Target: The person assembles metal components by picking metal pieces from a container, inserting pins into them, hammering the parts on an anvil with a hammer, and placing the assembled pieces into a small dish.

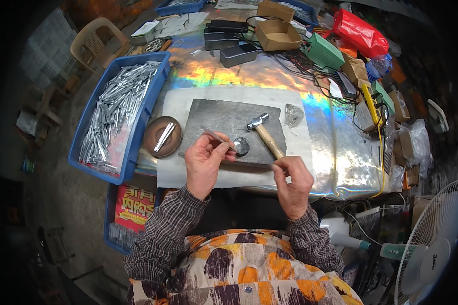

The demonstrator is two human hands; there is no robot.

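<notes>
A thin, flat metal strip point(216, 135) is pinched between the thumb and fingers of my left hand point(204, 158). Its lower end is beside a small round metal block point(242, 146) on a thick grey slab point(213, 116). My right hand point(293, 182) is closed on the end of the wooden handle of a ball-peen hammer point(268, 141). The hammer's head is over the slab's right part; whether it touches the slab I cannot tell. Left of the slab, a round brown dish point(152, 133) holds a few slim silver metal pieces point(165, 136).
A blue tray point(74, 147) full of slim metal pieces stands at the left. White paper point(174, 175) lies under the slab, with a small clear plastic bag point(293, 116) on its right. Boxes, cables and a red bag point(359, 33) crowd the back right; a fan point(432, 249) stands lower right.
</notes>
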